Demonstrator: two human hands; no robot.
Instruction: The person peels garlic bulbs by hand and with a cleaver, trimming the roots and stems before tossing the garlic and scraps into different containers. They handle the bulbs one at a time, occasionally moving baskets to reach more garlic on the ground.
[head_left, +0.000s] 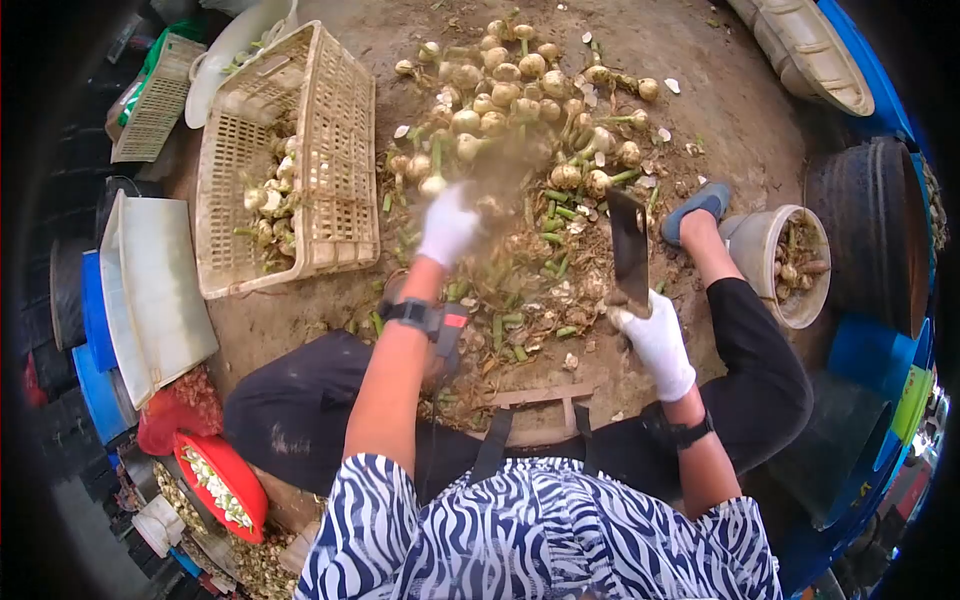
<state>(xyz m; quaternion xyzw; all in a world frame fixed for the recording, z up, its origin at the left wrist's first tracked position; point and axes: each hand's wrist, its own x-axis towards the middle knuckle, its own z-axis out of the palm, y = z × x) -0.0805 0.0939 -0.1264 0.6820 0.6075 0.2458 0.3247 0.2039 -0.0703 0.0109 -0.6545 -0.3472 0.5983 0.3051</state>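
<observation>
My right hand (657, 340), in a white glove, is closed round the handle of a cleaver (629, 245). The broad dark blade points away from me, over the edge of the pile. My left hand (450, 225), also gloved in white, reaches to the near side of the heap of pale garlic bulbs (505, 97). Motion smears its fingers, and a brown blur beside them hides whether they hold anything. Many bulbs carry green stalks and dry roots. Cut green stalk pieces (553, 238) and dry peelings lie between my hands.
Left of the heap, a tilted plastic crate (340, 150) holds some bulbs. At the right, a white bucket (745, 245) contains trimmings, near my foot in a blue-grey shoe (700, 205). A red basin (250, 485) with whitish pieces lies lower left. Dark and blue tubs (865, 235) line the right side.
</observation>
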